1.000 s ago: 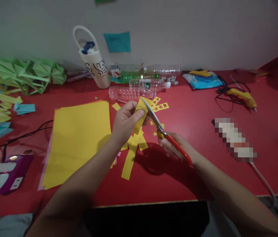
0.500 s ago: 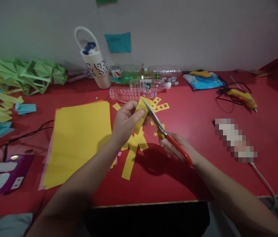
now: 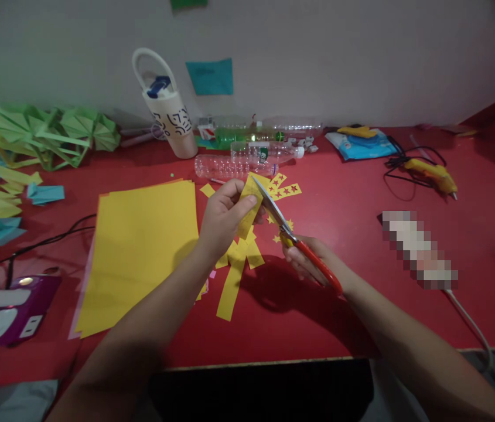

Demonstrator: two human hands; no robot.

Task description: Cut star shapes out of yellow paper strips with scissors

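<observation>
Pinched between the thumb and fingers of my left hand (image 3: 228, 214) is a small piece of yellow paper (image 3: 248, 210). My right hand (image 3: 306, 258) is closed round the red handles of a pair of scissors (image 3: 280, 215). Their blades point up and left and lie against the paper's right edge; whether they are cutting into it I cannot tell. Below and behind my hands are yellow paper strips (image 3: 232, 290), strips with star-shaped holes (image 3: 286, 191) and small cut-out yellow stars (image 3: 290, 224).
Left of my hands lies a stack of yellow sheets (image 3: 142, 252). Plastic bottles (image 3: 216, 166) and a white tumbler (image 3: 172, 120) line the back. A yellow glue gun (image 3: 432, 176) and a blurred-out object (image 3: 418, 249) are on the right. Folded green paper (image 3: 54, 132) and a purple box (image 3: 19, 310) sit left.
</observation>
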